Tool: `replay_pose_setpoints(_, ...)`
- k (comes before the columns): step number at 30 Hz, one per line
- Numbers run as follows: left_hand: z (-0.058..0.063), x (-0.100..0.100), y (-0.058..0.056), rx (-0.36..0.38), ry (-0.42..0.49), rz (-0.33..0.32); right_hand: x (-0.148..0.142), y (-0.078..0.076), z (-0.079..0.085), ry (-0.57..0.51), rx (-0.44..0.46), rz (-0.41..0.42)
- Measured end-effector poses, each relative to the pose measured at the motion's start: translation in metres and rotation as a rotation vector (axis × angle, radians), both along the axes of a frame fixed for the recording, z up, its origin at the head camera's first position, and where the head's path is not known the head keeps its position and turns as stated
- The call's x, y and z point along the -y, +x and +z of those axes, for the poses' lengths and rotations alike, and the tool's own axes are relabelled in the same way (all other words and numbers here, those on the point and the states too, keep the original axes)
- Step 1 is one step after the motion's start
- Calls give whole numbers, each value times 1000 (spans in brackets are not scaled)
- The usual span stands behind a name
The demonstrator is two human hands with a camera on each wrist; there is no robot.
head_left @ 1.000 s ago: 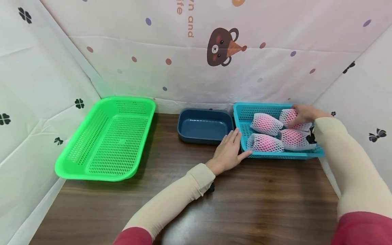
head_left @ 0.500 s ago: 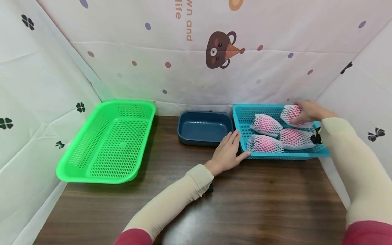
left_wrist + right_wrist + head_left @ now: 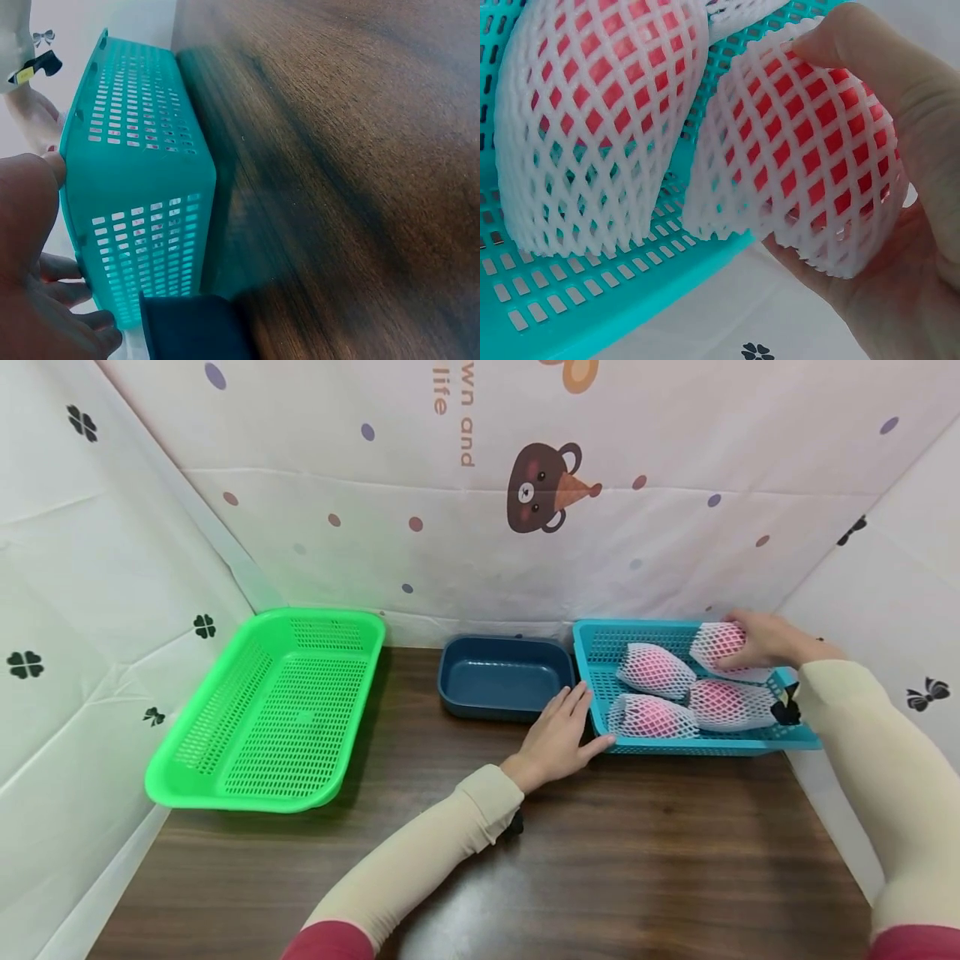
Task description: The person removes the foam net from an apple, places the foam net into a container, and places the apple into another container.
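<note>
A bright green perforated basket (image 3: 292, 727) sits at the left of a dark wood-grained table (image 3: 660, 877), its far end near a white cloth backdrop (image 3: 480, 568). A navy rectangular dish (image 3: 502, 703) with rounded corners stands right of it, well apart, close to the cloth's lower edge. Printed on the backdrop, a brown bear's head (image 3: 534, 489) in an orange cone hat lies sideways beside vertical lettering (image 3: 467, 418), amid scattered dots (image 3: 416, 524). Black clovers (image 3: 25, 665) mark the left side panel (image 3: 67, 568); a dark bow (image 3: 928, 694) decorates the right one.
</note>
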State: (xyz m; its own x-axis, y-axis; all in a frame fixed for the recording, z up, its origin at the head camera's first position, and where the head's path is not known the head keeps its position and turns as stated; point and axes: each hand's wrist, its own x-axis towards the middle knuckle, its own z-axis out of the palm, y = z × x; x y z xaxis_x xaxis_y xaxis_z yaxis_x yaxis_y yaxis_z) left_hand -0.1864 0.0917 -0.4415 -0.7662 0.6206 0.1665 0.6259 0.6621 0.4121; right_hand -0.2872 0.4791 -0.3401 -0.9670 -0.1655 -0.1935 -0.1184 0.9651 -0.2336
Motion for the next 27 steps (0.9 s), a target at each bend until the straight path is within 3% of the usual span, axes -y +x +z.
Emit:
replay_pose_setpoints(9, -3, 5, -2, -3, 9, -46, 5, 17, 4, -8, -35, 14)
replay_pose_setpoints(15, -7, 14, -3, 10, 85, -77, 8, 21, 5, -4, -55, 34)
replay_pose_setpoints(22, -8, 25, -6, 84, 192, -86, 15, 29, 7, -32, -85, 52)
replay_pose_setpoints(27, -8, 32, -5, 63, 209, -85, 19, 34, 5, -44, -128, 79)
